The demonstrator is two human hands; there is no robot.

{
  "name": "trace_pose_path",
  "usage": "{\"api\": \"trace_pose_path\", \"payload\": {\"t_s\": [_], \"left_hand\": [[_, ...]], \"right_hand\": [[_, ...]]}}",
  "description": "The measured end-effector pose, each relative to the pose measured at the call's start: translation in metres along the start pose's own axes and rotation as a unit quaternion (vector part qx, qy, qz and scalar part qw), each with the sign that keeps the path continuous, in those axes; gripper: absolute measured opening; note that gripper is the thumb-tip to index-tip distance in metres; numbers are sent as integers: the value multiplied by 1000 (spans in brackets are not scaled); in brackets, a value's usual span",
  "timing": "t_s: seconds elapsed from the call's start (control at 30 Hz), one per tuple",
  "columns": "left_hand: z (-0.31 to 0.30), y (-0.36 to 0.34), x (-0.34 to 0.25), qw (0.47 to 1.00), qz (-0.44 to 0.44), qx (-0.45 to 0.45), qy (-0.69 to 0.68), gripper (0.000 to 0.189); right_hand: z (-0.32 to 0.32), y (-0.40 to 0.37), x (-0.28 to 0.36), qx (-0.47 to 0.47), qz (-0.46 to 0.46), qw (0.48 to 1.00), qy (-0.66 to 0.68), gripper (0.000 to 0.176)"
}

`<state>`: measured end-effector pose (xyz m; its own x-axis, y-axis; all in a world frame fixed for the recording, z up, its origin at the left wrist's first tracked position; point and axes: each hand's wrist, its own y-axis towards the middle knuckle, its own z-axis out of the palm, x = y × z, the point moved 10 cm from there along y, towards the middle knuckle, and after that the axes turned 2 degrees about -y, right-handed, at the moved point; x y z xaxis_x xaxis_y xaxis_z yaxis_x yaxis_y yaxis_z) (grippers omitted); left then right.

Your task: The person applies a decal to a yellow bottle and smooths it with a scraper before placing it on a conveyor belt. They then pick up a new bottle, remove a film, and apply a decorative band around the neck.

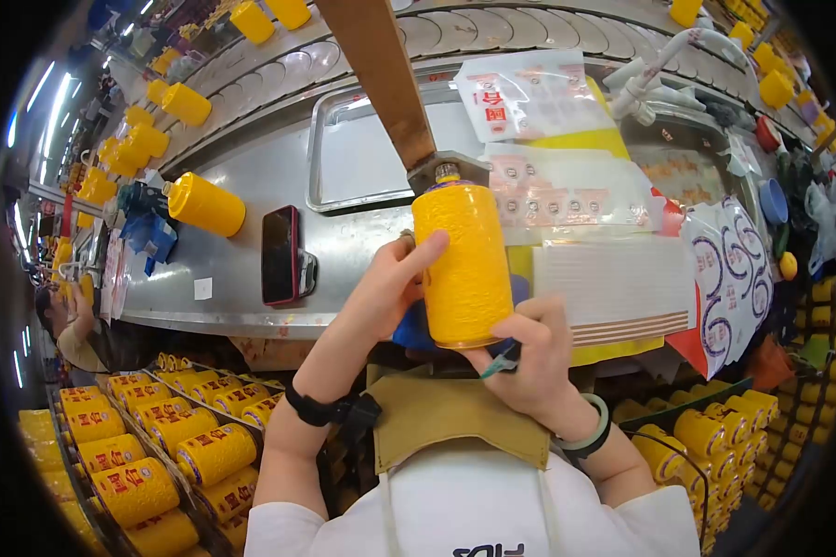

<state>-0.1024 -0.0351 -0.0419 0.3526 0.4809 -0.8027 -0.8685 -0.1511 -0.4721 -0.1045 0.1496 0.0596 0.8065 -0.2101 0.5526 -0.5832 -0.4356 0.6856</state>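
Observation:
A yellow bottle [463, 265] with a wrinkled surface and no lettering on the side I see is held in front of me, its neck end against a metal bracket [448, 168] at the end of a brown beam. My left hand [401, 278] wraps its left side, thumb lying on the surface. At the lower right of the bottle, my right hand [537, 357] has curled fingers, with fingertips at the bottle's base. Between those fingers sticks out a small teal, pointed piece [502, 360]; its kind is not clear.
Transparent printed label sheets [567, 190] and a stack of white strips [613, 288] lie to the right. On the left are a phone [280, 255], another yellow bottle [206, 204] and a metal tray [358, 148]. Labelled yellow bottles [139, 492] fill crates below the bench. A conveyor [492, 28] runs behind.

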Motion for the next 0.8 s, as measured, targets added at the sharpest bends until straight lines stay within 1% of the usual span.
{"api": "trace_pose_path", "payload": {"t_s": [0.03,0.07,0.13,0.17,0.2,0.23,0.27,0.3,0.33,0.4,0.47,0.53,0.6,0.67,0.7,0.73,0.77,0.8], "left_hand": [[11,3,3,999,-17,31,-24,67],[13,5,4,999,-13,34,-22,67],[27,2,12,981,-39,118,-149,67],[28,-6,17,975,-51,118,-180,66],[28,-20,17,976,-49,117,-180,66],[19,-32,14,982,-38,48,-181,65],[15,-42,14,983,-36,-9,-181,64],[20,-56,6,985,-19,5,-173,67],[22,-65,0,986,-4,24,-165,69],[16,-72,0,987,44,34,-152,77],[26,-79,-14,991,105,29,-84,89],[26,-81,-15,995,92,33,-8,101],[27,-87,-19,988,150,23,43,114],[37,-90,-29,966,164,115,166,114],[43,-92,-32,967,164,107,162,120],[45,-92,-33,969,163,98,159,126],[33,-82,-31,953,166,120,222,132],[23,-72,-30,950,183,123,223,135]], "right_hand": [[2,-2,2,5,1,1000,-3,60],[-2,-1,6,2,-3,1000,-5,60],[-14,7,5,-6,55,996,63,56],[-21,6,2,-6,78,990,120,53],[-23,4,3,-5,77,990,122,53],[-28,2,-3,0,101,984,145,52],[-38,-3,-12,1,130,979,156,51],[-41,-3,-14,-5,132,977,167,47],[-42,-3,-16,-9,141,974,179,38],[-38,-3,-25,29,195,959,205,28],[-32,-2,-38,33,246,930,272,21],[-46,13,-43,6,248,936,251,20],[-59,31,-30,12,204,932,298,23],[-75,46,-10,-26,86,969,228,25],[-85,48,-2,-9,93,972,214,26],[-94,48,3,-30,74,979,190,27],[-106,50,9,-60,40,989,130,27],[-118,49,17,-83,7,994,70,28]]}}
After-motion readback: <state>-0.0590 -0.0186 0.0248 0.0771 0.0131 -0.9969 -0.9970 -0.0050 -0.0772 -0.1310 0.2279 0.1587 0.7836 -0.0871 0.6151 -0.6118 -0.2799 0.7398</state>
